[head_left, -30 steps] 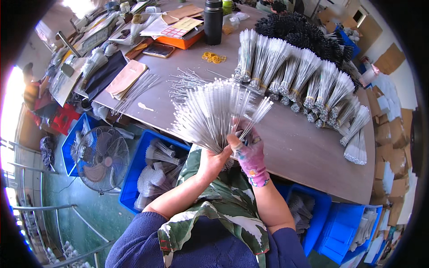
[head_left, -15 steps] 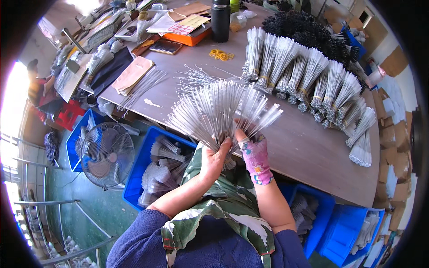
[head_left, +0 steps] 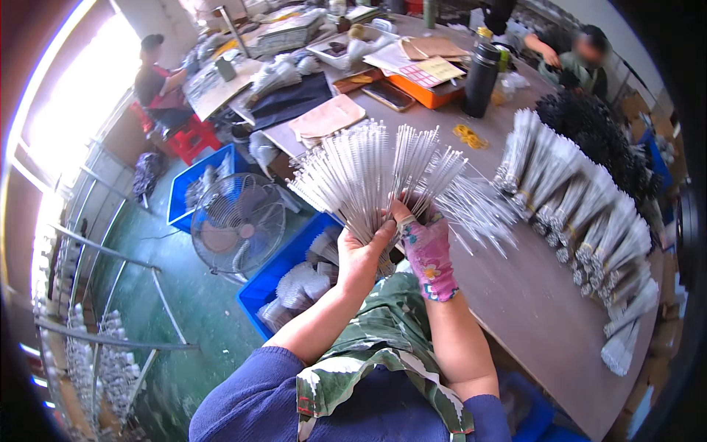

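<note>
Spread like a fan above my lap is a bunch of thin wire brushes [head_left: 350,173] with white bristles, their lower ends gathered in my hands. My bare left hand [head_left: 362,254] is closed round the larger part, thumb pressed across the stems. In a pink flowered fingerless glove, my right hand [head_left: 426,250] pinches a smaller part of the brushes [head_left: 416,158] on the right, its thumb near the left one. The fingers behind the stems are partly hidden. Just beyond my right hand, loose wire brushes [head_left: 479,210] lie on the table.
Tied brush bundles [head_left: 582,199] line the table [head_left: 515,295] at right, beside a black bristly pile [head_left: 589,136]. A black bottle [head_left: 480,81], phone [head_left: 388,96] and yellow rubber bands [head_left: 469,136] lie farther back. Left are a fan [head_left: 239,225] and a blue bin [head_left: 254,295]. Two people sit beyond.
My view has swung left, so the table appears farther right and another person shows at the back. Both hands keep hold of the fanned brushes; a gap has widened between the two parts.
</note>
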Motion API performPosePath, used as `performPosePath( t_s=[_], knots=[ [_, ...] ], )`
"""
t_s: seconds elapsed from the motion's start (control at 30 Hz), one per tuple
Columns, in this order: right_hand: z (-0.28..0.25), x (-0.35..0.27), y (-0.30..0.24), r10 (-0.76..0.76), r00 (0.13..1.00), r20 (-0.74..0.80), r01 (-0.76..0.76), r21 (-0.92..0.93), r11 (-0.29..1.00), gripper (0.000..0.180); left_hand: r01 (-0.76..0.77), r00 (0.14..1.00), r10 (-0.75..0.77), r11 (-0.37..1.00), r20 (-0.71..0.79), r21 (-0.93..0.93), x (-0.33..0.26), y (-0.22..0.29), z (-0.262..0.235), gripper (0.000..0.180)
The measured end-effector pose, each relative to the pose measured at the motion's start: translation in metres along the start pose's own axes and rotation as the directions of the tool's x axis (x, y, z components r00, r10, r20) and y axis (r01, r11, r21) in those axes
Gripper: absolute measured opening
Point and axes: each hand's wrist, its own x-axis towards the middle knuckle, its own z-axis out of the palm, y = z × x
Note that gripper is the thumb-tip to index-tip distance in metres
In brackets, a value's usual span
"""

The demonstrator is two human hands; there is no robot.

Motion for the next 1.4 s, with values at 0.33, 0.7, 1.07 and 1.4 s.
performPosePath(
  t_s=[0.33,0.7,1.07,1.4],
  knots=[
    [0.018,0.004,-0.009,0.082,0.994,0.066,-0.094,0.208,0.974,0.015,-0.198,0.974,0.192,0.979,-0.123,-0.041,-0.004,0.028,-0.006,0.01],
    [0.015,-0.014,-0.033,0.104,0.894,0.436,-0.222,0.229,0.948,0.021,-0.302,0.945,0.309,0.95,-0.11,0.075,-0.035,0.061,0.007,0.013],
    [0.032,-0.006,-0.022,0.133,0.917,0.376,-0.199,0.142,0.97,0.008,-0.384,0.922,0.385,0.923,-0.042,0.033,-0.02,0.054,-0.016,0.018],
    [0.021,-0.013,-0.003,0.047,0.952,0.302,-0.105,0.177,0.979,0.024,-0.195,0.981,0.193,0.976,0.037,0.093,-0.017,0.043,-0.027,0.016]
  ],
)
